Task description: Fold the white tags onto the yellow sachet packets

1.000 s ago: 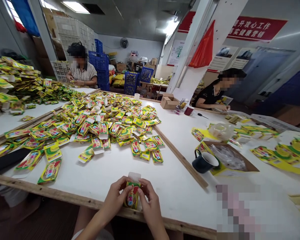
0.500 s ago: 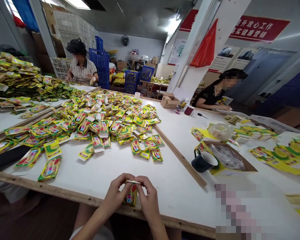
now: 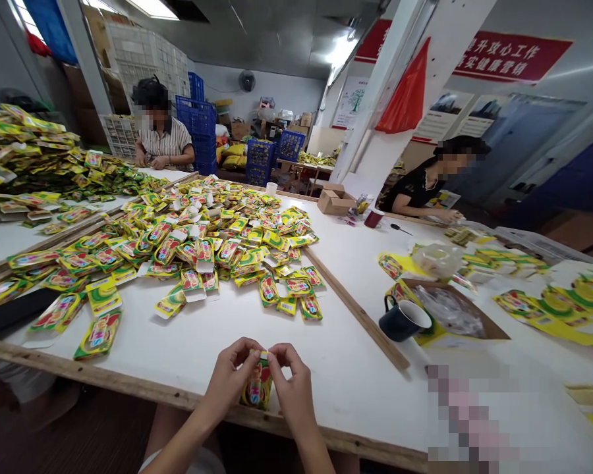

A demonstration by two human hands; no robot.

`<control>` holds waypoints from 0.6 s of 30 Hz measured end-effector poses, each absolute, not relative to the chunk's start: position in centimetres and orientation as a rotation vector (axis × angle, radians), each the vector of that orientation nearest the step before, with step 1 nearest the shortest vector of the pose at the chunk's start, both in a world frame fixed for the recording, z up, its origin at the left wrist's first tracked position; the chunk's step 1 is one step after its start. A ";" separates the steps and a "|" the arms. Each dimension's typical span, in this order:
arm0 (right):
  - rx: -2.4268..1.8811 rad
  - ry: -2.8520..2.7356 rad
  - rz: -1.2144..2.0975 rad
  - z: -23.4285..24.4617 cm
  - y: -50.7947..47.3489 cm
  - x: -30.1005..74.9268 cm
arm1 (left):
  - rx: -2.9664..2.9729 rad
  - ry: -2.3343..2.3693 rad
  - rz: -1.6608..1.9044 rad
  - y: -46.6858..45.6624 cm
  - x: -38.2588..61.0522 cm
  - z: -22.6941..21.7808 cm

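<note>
At the table's front edge, a small yellow, green and red crayon box (image 3: 257, 387) stands upright between my hands. My left hand (image 3: 232, 375) pinches its top left side with thumb and forefinger. On the other side, my right hand (image 3: 291, 378) presses thumb and forefinger at the top right corner, by the white flap (image 3: 263, 355). Both thumbs lie close together at the flap. Beyond my hands spreads a large heap of similar crayon boxes (image 3: 207, 237), several with white end flaps standing out.
A wooden strip (image 3: 358, 309) crosses the white table (image 3: 326, 368) to my right. Past it stand a dark mug (image 3: 404, 319) and an open carton (image 3: 454, 316) holding clear plastic. One co-worker (image 3: 165, 138) sits at the far left, another (image 3: 425, 184) at the right.
The white flap, held out flat between my fingers before, is now folded down at the box top. My thumbs have moved slightly. The far left co-worker's hands have lowered together.
</note>
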State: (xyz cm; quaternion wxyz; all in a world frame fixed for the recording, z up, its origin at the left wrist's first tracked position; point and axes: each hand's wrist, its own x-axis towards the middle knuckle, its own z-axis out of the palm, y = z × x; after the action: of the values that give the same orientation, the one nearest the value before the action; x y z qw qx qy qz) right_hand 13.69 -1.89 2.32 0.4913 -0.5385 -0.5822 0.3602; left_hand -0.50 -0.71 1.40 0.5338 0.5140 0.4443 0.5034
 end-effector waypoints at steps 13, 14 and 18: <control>-1.259 -1.418 0.906 1.7 -3.2 14.8 | 1.445 1.020 1.077 -1.0 -1.6 1.0; -1.293 -1.427 0.863 2.2 -3.6 15.9 | 1.470 1.018 1.074 -0.9 -1.6 1.1; -1.539 -1.566 0.741 5.5 -6.4 24.3 | 1.532 1.175 1.103 1.9 -1.3 1.3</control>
State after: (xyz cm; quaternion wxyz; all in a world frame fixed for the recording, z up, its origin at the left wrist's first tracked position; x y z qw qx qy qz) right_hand 24.35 -6.37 5.52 0.4007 -0.6085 -0.6192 0.2929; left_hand -1.34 1.94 1.31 0.4432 0.6178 0.4736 0.4446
